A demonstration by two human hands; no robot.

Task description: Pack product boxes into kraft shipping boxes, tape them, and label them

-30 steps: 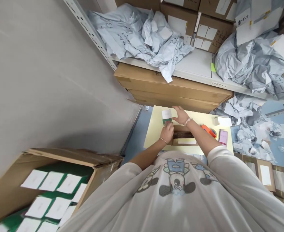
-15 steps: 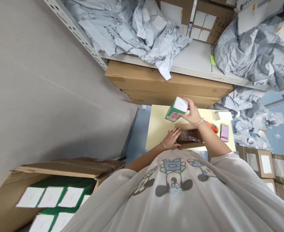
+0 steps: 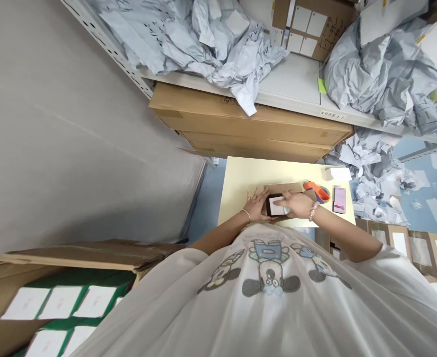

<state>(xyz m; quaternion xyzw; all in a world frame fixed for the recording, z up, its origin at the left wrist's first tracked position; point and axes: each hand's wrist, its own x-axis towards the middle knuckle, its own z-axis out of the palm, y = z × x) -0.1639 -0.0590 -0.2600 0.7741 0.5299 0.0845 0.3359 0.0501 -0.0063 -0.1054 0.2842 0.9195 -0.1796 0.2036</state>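
Observation:
On the pale yellow table stands a small open cardboard box (image 3: 283,188) with its flaps up. Inside it sits a green-and-white box (image 3: 277,206), its white end facing up. My right hand (image 3: 296,204) is closed at the right side of that white end, with a finger lying across it; the other fingertips are partly hidden. My left hand (image 3: 256,205) rests against the left end of the cardboard box, fingers spread and thumb along the near side.
Right of the box lie an orange tape dispenser (image 3: 317,191), a phone (image 3: 339,199) and a white box (image 3: 338,174). A big carton (image 3: 65,253) of green-and-white boxes stands at lower left. A long carton (image 3: 248,126) and a shelf (image 3: 288,82) with grey bags stand behind the table.
My right hand has lowered the green-and-white box from above the table into the cardboard box. My left hand has stayed at the box's left end, its fingers now more spread.

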